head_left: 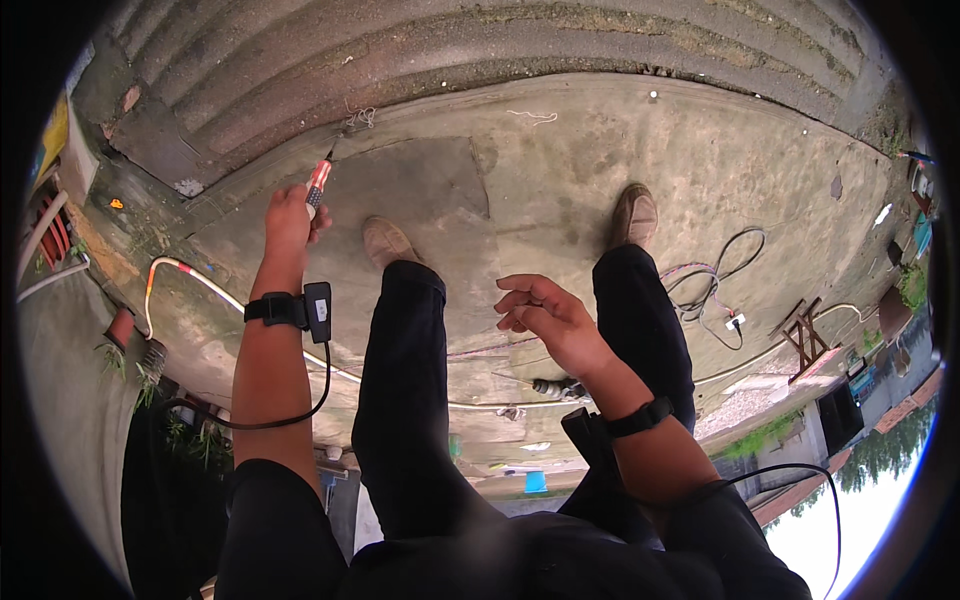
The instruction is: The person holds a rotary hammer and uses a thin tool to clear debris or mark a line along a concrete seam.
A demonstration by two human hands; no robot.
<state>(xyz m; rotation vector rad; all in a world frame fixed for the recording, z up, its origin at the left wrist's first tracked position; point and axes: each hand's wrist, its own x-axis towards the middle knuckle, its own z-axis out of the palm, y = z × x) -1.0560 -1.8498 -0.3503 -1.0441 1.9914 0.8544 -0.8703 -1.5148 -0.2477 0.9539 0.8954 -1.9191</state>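
My left hand [291, 222] is closed around the handle of what looks like a screwdriver [318, 180]. The handle is patterned in red and white stripes with a dark blue part, and a thin dark shaft points away from me toward the concrete's far edge. Just past the tip lies a tangle of pale string [361, 118]. My right hand [552, 318] hangs in the air between my legs, fingers loosely bent and apart, holding nothing. Below it in the picture, a drill-like power tool [556, 387] with a long bit lies on the ground, partly hidden by my wrist.
Ridged concrete steps [480, 45] rise beyond the slab. Another white string [532, 117] lies near their foot. A coiled dark cable [712, 280] ends at a white socket block [735, 322] on the right. A pale hose [205, 280] runs across the ground, and a small wooden stool [803, 340] stands far right.
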